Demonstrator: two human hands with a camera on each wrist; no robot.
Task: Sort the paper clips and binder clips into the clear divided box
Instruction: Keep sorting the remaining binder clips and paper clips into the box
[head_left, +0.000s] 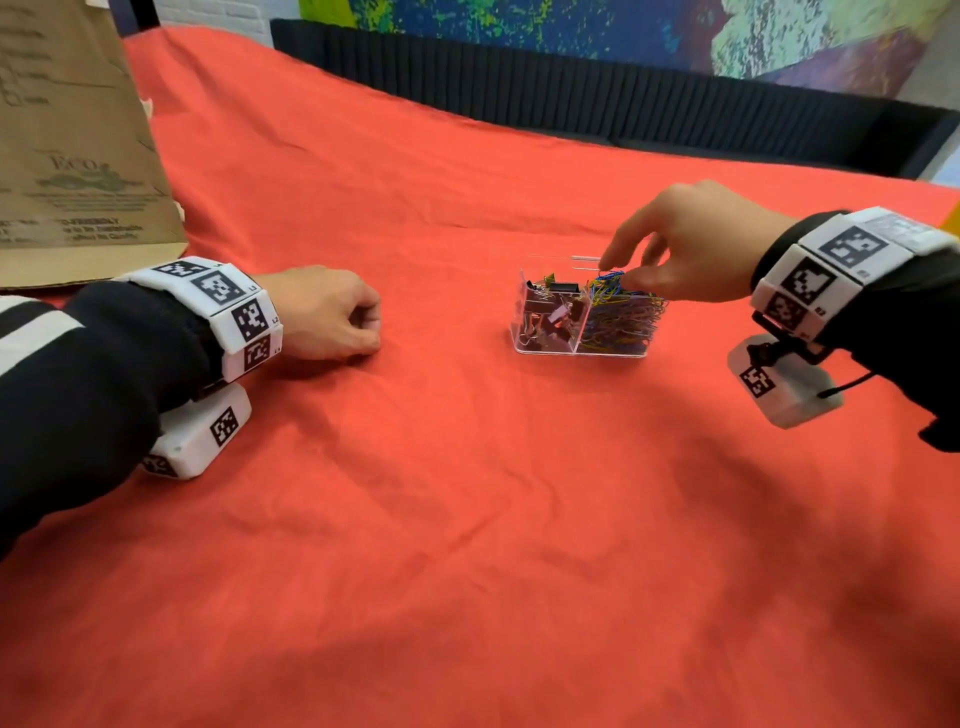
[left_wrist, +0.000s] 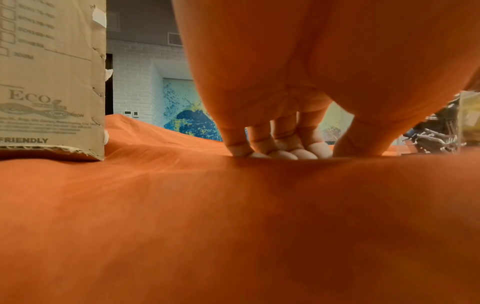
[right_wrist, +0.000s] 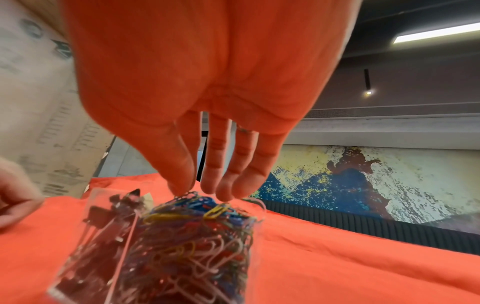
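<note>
The clear divided box (head_left: 576, 351) stands on the red cloth, right of centre. Its left compartment holds black binder clips (head_left: 550, 317), and its right compartment is heaped with coloured paper clips (head_left: 621, 322). My right hand (head_left: 618, 275) hovers over the right compartment. In the right wrist view its straight fingertips (right_wrist: 226, 193) touch the top of the paper clips (right_wrist: 187, 236), with the thumb held apart at the left. My left hand (head_left: 363, 327) rests on the cloth left of the box, with loosely curled fingers (left_wrist: 275, 152) that hold nothing.
A brown cardboard box (head_left: 67, 145) stands at the back left, close behind my left wrist. The red cloth (head_left: 467, 493) covers the whole table. A dark ribbed barrier (head_left: 623, 98) runs along the far edge.
</note>
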